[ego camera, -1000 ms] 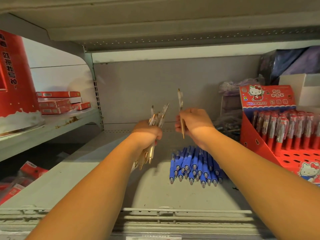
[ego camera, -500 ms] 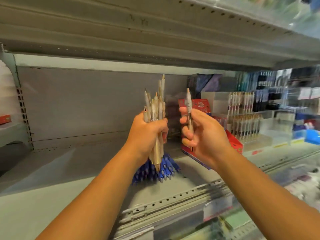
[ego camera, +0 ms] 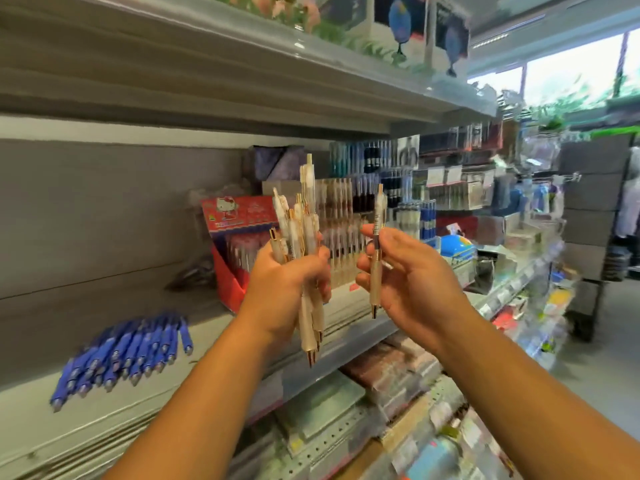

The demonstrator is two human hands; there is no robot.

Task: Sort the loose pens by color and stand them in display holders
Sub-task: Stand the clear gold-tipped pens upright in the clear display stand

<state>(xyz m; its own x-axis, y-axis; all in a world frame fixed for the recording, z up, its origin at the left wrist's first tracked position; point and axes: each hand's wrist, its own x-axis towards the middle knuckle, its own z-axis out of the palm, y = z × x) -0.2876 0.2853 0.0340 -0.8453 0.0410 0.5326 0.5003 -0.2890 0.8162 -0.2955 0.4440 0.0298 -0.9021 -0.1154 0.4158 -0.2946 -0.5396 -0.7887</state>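
Note:
My left hand point(ego camera: 287, 289) grips a bundle of several white-and-gold pens point(ego camera: 304, 223), upright, tips down. My right hand point(ego camera: 401, 282) holds a single white-and-gold pen point(ego camera: 377, 251) upright between thumb and fingers, a little to the right of the bundle. A heap of blue pens point(ego camera: 128, 351) lies flat on the grey shelf point(ego camera: 45, 424) at the lower left. A red display holder point(ego camera: 230, 271) with a cartoon cat header card stands on the shelf behind my left hand, with red pens in it. Further right stands a display of pale pens point(ego camera: 341, 237), blurred.
An upper shelf point(ego camera: 207, 74) overhangs the work area. To the right, racks of pens and stationery point(ego camera: 450, 195) fill the shelving. Lower shelves hold packaged goods point(ego camera: 381, 393). An aisle floor and a dark cart point(ego camera: 588, 237) lie at the far right.
The view has swung to the right, so the blue pens now lie at the lower left. Both hands kept their pens and stayed raised; my right hand's fingers have loosened round the single pen.

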